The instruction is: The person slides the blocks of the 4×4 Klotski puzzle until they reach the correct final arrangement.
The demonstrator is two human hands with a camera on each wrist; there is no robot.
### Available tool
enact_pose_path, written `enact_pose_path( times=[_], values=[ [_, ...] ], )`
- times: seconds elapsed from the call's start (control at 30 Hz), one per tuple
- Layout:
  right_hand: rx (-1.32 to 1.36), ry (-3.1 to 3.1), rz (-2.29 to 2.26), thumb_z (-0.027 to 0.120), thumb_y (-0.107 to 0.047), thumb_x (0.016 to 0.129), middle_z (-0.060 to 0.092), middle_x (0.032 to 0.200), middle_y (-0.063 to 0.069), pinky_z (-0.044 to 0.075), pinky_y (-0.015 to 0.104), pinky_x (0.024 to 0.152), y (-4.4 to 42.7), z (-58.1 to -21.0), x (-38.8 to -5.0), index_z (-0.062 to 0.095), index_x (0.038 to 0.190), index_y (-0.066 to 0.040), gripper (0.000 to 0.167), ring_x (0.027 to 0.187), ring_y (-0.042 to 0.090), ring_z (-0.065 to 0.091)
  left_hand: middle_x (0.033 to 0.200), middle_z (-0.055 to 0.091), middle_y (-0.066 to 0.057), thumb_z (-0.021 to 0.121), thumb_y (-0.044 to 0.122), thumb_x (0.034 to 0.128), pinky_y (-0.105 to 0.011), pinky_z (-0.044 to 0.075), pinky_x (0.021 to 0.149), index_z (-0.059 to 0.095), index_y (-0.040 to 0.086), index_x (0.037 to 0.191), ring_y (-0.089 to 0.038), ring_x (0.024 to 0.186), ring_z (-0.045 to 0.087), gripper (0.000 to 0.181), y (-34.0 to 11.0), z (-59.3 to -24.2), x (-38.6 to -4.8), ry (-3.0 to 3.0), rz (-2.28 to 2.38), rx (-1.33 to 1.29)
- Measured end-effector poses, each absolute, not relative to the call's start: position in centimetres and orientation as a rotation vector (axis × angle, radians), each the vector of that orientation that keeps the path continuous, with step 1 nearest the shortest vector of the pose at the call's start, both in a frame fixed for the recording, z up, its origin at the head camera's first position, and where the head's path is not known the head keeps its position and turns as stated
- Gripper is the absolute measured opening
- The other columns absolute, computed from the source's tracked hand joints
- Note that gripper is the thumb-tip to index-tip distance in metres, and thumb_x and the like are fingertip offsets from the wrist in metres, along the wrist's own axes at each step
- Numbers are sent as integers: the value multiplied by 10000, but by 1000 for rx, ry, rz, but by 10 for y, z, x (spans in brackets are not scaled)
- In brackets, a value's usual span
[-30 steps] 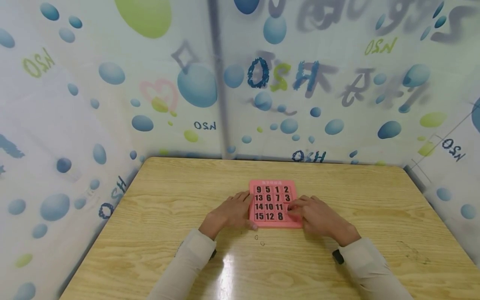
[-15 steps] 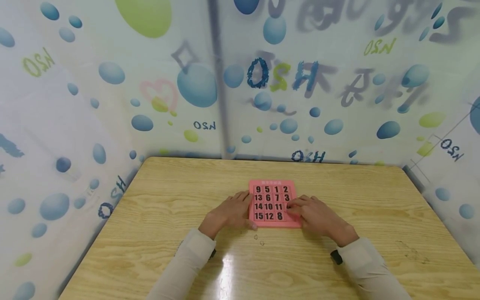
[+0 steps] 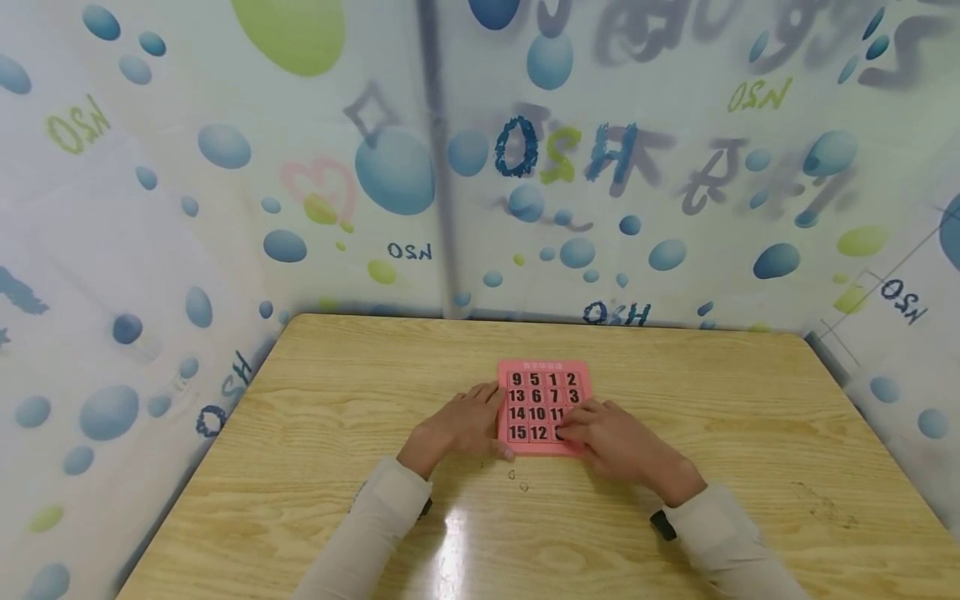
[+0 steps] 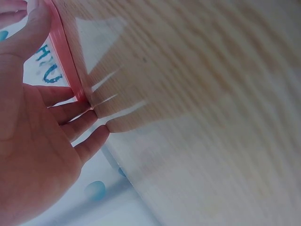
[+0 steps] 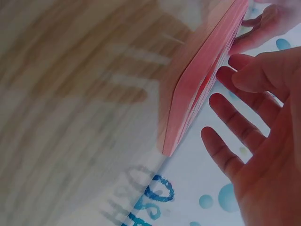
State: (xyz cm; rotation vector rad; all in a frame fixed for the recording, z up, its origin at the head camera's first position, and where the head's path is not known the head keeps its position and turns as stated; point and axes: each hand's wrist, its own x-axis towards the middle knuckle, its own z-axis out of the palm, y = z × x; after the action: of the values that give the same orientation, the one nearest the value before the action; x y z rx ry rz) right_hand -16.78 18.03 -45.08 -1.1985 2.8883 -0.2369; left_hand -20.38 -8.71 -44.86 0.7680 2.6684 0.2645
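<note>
A pink number slide puzzle (image 3: 527, 403) lies flat on the table with black-numbered tiles in its frame. My left hand (image 3: 474, 423) rests along its left side, fingertips at the edge and thumb by the near left corner. Seen from the left wrist, those fingers (image 4: 66, 112) are nearly straight against the pink rim (image 4: 63, 47). Over the lower right tiles, my right hand (image 3: 621, 440) touches with its fingertips, partly covering the 8. The right wrist view has the fingers of the right hand (image 5: 268, 155) spread and relaxed beside the puzzle's side (image 5: 190, 96).
The wooden table (image 3: 360, 375) reaches back to a curtain-like wall (image 3: 480, 225) printed with blue and green drops. Small marks (image 3: 517, 481) show on the tabletop just in front of the puzzle.
My right hand has shifted left, from the right column's third-row tile toward the 8 in the bottom row. My left hand and the puzzle frame have stayed in place.
</note>
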Motion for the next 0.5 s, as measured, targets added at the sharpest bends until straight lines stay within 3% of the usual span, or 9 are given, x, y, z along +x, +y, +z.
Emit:
enact_pose_path(
  times=[0.5],
  values=[
    [-1233, 2867, -178, 628, -189, 970, 660, 1187, 8, 491, 515, 980, 183, -448, -165, 768, 1120, -174, 206, 1135, 227, 574, 1654, 172, -104, 674, 613, 851, -523, 253, 1196, 157, 90, 1597, -276, 1518, 178, 1047, -88, -449, -203, 2665, 272, 770]
  ],
)
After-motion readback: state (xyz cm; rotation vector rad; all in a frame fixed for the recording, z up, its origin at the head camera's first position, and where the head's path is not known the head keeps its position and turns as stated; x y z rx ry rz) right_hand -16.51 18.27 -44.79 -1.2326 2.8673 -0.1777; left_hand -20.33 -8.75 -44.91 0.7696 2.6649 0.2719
